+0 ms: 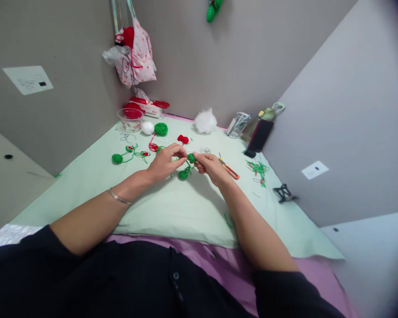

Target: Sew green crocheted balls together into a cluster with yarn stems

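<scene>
Between my two hands, above the middle of the table, is a small green crocheted ball point(191, 157). My right hand point(209, 165) has its fingers closed around it. My left hand point(171, 160) is just to the left, thumb and forefinger pinched close to the ball; what they pinch is too small to make out. Below hangs or lies a second green ball point(183, 175), linked by green yarn. A red knitted bow point(183, 139) lies behind my hands. Orange-handled snips point(230, 170) lie right of my right hand.
Green yarn pieces with a ball point(117, 158) lie at left. Behind are a clear tub point(130, 121), white yarn point(147, 128), green yarn point(161, 129) and stuffing point(205, 121). On the right stand a pen cup point(239, 125) and a phone point(260, 136), near yarn scraps point(258, 168).
</scene>
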